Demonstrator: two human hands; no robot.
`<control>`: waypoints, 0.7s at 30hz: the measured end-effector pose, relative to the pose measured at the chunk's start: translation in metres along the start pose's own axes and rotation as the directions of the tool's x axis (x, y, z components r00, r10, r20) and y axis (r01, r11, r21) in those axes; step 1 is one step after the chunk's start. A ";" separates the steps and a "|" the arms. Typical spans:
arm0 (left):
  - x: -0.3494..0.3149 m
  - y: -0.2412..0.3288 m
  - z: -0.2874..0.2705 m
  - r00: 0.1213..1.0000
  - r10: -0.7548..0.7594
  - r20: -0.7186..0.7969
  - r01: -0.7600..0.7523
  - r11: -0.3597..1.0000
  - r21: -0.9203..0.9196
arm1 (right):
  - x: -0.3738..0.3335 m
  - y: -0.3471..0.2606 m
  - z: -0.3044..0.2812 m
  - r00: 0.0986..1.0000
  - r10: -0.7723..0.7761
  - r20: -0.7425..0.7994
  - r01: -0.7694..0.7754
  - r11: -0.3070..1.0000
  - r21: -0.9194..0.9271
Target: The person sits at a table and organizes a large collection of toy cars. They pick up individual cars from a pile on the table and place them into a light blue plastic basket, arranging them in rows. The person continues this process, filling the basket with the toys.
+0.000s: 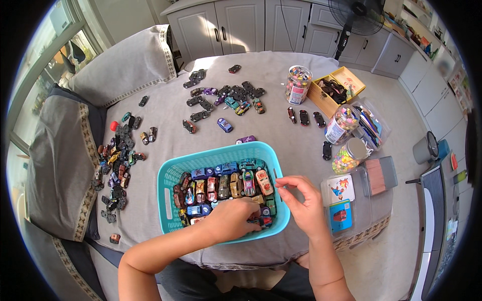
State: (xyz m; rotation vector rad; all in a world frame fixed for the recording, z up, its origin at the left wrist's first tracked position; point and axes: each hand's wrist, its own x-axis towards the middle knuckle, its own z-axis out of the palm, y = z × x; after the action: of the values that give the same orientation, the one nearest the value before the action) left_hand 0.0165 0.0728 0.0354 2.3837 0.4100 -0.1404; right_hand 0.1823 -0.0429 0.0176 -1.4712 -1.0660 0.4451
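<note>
A turquoise plastic basket [168, 173] stands in front of me, with toy cars [223, 186] packed in rows inside it. My left hand [236, 216] reaches over the near rim into the basket. Its fingers curl down on a small red and blue toy car [265, 222] in the near right corner; the palm hides part of the grip and the cars below. On the basket's right rim, my right hand [303, 200] pinches the edge between thumb and forefinger.
Loose toy cars [236, 93] lie beyond the basket, and a heap [119, 160] lies at left. At right stand candy-filled jars [299, 83], a wooden box [321, 98], a clear bin of pens [374, 125] and a clear container with cards [359, 215]. A grey cloth covers the surface.
</note>
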 end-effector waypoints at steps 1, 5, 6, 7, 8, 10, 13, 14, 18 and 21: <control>0.001 0.001 0.002 1.000 -0.013 0.006 0.013 1.000 0.023 | 0.000 0.000 0.000 1.000 -0.015 -0.001 0.015 1.000 -0.014; 0.000 0.004 0.002 1.000 -0.022 0.001 0.022 0.996 0.083 | 0.002 -0.004 0.000 0.996 -0.092 0.015 0.093 0.991 -0.098; -0.001 0.003 0.003 1.000 -0.008 -0.025 0.010 0.997 0.074 | 0.002 -0.003 0.000 0.994 -0.105 0.013 0.106 0.989 -0.107; -0.001 0.001 0.004 0.999 0.006 -0.052 -0.003 0.998 0.065 | 0.002 -0.003 0.000 0.993 -0.119 0.012 0.119 0.986 -0.116; -0.001 -0.001 0.005 0.997 0.020 -0.078 -0.016 0.998 0.056 | 0.002 -0.003 0.000 0.991 -0.132 0.010 0.132 0.983 -0.124; -0.002 -0.002 0.006 0.998 0.003 -0.065 0.002 0.996 0.090 | 0.002 -0.004 0.000 0.990 -0.138 0.012 0.138 0.982 -0.126; -0.001 -0.001 0.010 0.999 -0.007 -0.036 0.012 0.988 0.152 | 0.002 -0.004 0.000 0.989 -0.145 0.014 0.145 0.980 -0.133; 0.000 0.000 0.011 1.000 -0.008 -0.025 0.013 0.984 0.175 | 0.002 -0.004 0.000 0.989 -0.147 0.015 0.148 0.980 -0.136; -0.001 0.003 -0.001 0.999 -0.035 0.005 0.035 0.996 0.079 | 0.002 -0.004 0.000 0.987 -0.158 0.023 0.159 0.977 -0.138; -0.003 -0.002 -0.007 0.995 -0.080 0.057 0.073 0.991 0.111 | 0.002 -0.003 0.000 0.986 -0.166 0.021 0.167 0.976 -0.141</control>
State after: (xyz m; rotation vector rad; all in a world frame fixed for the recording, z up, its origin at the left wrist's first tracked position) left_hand 0.0126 0.0775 0.0399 2.4642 0.4759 -0.2761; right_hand 0.1828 -0.0415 0.0209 -1.4905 -1.2380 0.2614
